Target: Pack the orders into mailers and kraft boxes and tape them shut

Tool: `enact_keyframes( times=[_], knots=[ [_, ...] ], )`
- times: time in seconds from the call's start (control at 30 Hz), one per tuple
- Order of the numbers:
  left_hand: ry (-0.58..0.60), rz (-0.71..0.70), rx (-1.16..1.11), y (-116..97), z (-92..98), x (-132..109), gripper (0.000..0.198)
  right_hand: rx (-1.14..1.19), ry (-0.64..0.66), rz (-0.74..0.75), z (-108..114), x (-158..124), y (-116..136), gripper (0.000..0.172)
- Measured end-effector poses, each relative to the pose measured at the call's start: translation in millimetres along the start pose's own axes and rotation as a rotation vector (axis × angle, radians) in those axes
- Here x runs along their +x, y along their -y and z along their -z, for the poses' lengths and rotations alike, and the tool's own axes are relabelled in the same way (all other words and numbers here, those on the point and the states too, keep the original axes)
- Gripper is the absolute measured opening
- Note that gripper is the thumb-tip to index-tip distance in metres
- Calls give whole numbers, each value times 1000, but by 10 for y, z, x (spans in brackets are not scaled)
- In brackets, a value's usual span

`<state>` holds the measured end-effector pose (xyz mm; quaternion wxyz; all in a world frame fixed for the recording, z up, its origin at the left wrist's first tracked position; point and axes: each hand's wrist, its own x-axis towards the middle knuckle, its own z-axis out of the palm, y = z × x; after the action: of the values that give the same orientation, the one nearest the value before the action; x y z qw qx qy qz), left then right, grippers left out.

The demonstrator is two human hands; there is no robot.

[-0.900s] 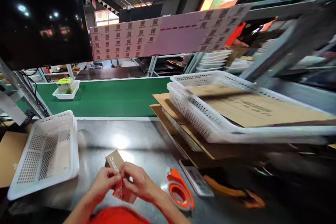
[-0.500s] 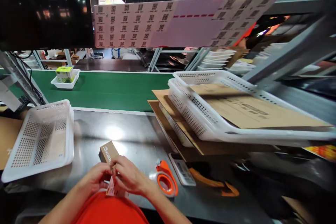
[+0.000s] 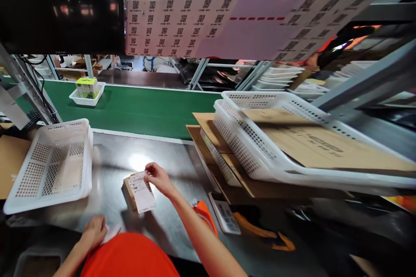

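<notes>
A small brown cardboard box lies on the steel table in front of me. My right hand pinches the top edge of a white printed label that lies across the box. My left hand is low at the near table edge, fingers closed on a white strip of paper. An orange sleeve covers the bottom of the view.
A white perforated basket stands at the left. Stacked white baskets with flat cardboard sit at the right. An orange tape dispenser and a scanner-like device lie near my right forearm. A green conveyor carries a small tray with a yellow-green box.
My hands were together peeling a label near my chest. Now the right hand has reached forward and laid the label on the box; the left has dropped back with the backing strip.
</notes>
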<state>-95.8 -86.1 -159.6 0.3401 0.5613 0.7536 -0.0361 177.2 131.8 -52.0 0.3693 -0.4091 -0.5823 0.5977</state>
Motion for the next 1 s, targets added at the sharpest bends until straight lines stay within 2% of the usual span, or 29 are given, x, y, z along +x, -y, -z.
enact_keyframes(
  times=[0.1, 0.2, 0.37, 0.5, 0.57, 0.63, 0.73, 0.83, 0.9, 1.0],
  knots=[
    [12, -99, 46, 116, -119, -19, 21, -49, 72, -72, -23, 301, -244, 37],
    [-53, -169, -5, 84, -159, -44, 25, -121, 100, -114, -86, 443, -473, 37],
    [-212, -428, -167, -77, -131, -70, 23, -267, 123, -122, -161, 518, -743, 33],
    [-302, -706, -54, -328, -81, 106, 24, -397, 125, -85, -165, 506, -872, 34],
    [-261, -827, 26, -509, -58, 232, 21, -466, 131, -58, -162, 487, -905, 35],
    [-139, -900, 78, -688, -47, 337, 19, -533, 147, -26, -174, 454, -915, 37],
    [29, -890, 76, -871, -66, 417, 22, -621, 175, 49, -245, 346, -909, 49],
    [62, -802, -2, -929, -112, 421, 23, -690, 197, 136, -361, 134, -935, 62],
    [68, -743, -93, -928, -139, 404, 20, -753, 353, 229, -427, -31, -985, 61],
    [93, -654, -224, -917, -162, 389, 19, -862, 723, 358, -481, -175, -1054, 64]
  ],
)
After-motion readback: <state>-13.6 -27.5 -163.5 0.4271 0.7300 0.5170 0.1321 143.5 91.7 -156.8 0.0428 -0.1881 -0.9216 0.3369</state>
